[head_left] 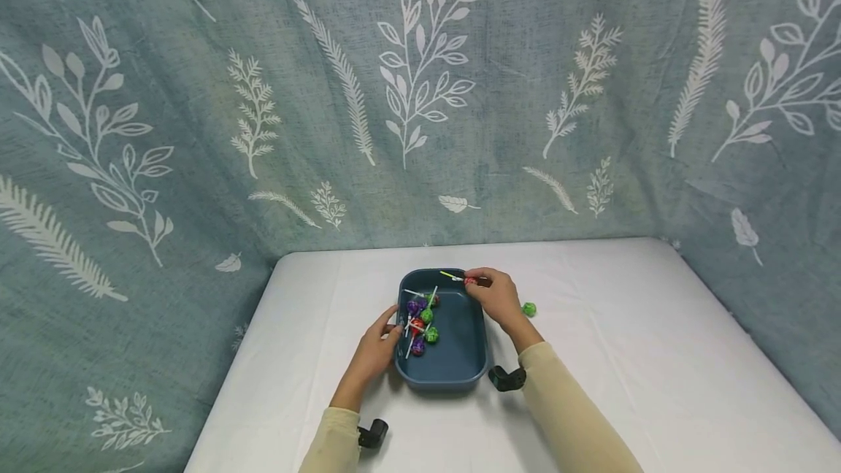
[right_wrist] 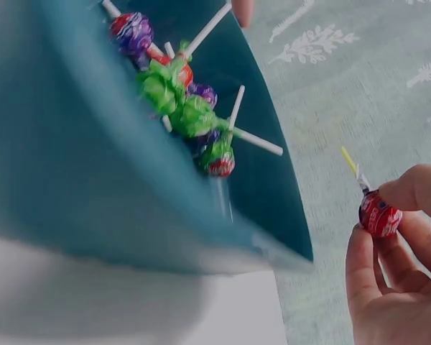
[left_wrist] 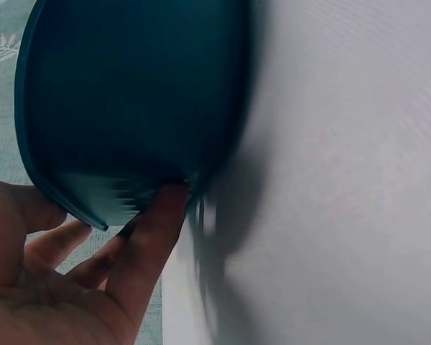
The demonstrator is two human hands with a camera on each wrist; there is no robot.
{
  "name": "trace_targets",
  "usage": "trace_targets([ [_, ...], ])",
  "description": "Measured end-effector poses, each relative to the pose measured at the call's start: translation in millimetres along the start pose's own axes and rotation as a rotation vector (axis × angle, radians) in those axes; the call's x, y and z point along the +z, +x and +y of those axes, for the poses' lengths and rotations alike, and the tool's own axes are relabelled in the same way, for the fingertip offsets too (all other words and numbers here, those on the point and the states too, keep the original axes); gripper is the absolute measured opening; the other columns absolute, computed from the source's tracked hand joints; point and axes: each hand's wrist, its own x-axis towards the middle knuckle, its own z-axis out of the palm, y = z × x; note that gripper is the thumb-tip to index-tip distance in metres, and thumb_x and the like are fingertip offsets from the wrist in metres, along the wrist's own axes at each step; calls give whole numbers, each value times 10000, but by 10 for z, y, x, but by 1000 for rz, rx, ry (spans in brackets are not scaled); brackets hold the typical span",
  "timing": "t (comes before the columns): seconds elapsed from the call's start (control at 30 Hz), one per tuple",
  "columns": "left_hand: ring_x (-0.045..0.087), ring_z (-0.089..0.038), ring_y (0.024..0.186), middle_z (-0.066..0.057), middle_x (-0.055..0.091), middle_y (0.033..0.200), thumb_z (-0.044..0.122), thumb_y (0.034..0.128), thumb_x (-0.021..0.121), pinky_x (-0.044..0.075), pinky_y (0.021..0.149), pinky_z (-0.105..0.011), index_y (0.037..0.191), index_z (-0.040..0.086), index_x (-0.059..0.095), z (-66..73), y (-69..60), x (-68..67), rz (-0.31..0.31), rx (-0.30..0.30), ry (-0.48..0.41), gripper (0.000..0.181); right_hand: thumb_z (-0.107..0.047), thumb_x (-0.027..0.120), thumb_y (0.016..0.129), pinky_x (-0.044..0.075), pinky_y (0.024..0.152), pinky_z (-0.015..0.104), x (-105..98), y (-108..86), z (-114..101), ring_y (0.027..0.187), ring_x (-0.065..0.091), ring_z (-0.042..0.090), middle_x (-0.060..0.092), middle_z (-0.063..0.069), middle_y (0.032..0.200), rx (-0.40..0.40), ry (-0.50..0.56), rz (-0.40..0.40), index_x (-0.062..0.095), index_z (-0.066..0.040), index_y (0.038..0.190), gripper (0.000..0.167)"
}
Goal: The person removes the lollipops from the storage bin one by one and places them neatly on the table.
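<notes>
A dark blue plastic tub (head_left: 455, 341) holds several wrapped lollipops (head_left: 426, 316), green, purple and red, heaped along its left side with white sticks pointing various ways. My left hand (head_left: 376, 349) grips the tub's left wall at the rim; the left wrist view shows the fingers (left_wrist: 147, 251) against the outside of the tub. Between thumb and fingertips, my right hand (head_left: 497, 300) pinches a red lollipop (right_wrist: 380, 215) by its wrapped head, its yellow stick pointing away from the palm. That lollipop is above the tub's far right corner in the head view.
A green lollipop (head_left: 528, 309) lies on the white-covered table (head_left: 604, 356), right of the tub and partly behind the right hand. Blue-green leaf-patterned cloth (head_left: 420, 203) hangs behind the table. Black wrist devices (head_left: 507, 378) sit near both forearms.
</notes>
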Motion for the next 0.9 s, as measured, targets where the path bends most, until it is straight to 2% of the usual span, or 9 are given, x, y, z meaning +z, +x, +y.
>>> trace_targets([
  [0.27,643,-354,1083,-218,681,1181,144,1053,538,487,919,-532,1523,83,459,19,-8,-3,9,7,-14,480,-51,678,906,534,913,429,-148,-115,120,1124,661,317,717,157,1120,5,58,39,728,5,1164,270],
  [0.4,644,-351,1073,-217,685,1165,145,1052,543,483,922,-532,1523,76,457,17,1,-3,12,10,-22,484,-25,664,906,545,852,310,-230,-162,179,1094,665,299,715,165,1106,-6,75,48,712,39,1179,284],
  [0.57,649,-342,1062,-220,682,1166,147,1053,539,491,912,-523,1526,73,451,21,-10,7,6,12,-28,487,-2,667,896,501,768,173,-367,-212,273,1033,675,282,721,179,1077,-9,59,73,712,60,1174,289],
  [0.8,651,-330,1050,-217,678,1179,145,1054,538,497,896,-516,1523,85,458,12,-9,5,5,2,-25,480,-63,666,930,469,800,156,-576,-317,475,1095,656,311,693,187,1167,32,-32,85,707,38,1205,296],
  [0.9,651,-332,1053,-216,679,1178,145,1052,541,497,898,-517,1523,85,458,8,0,6,4,5,-18,481,-74,664,943,499,864,231,-651,-364,583,1126,648,336,662,200,1216,51,-81,85,704,38,1212,294],
])
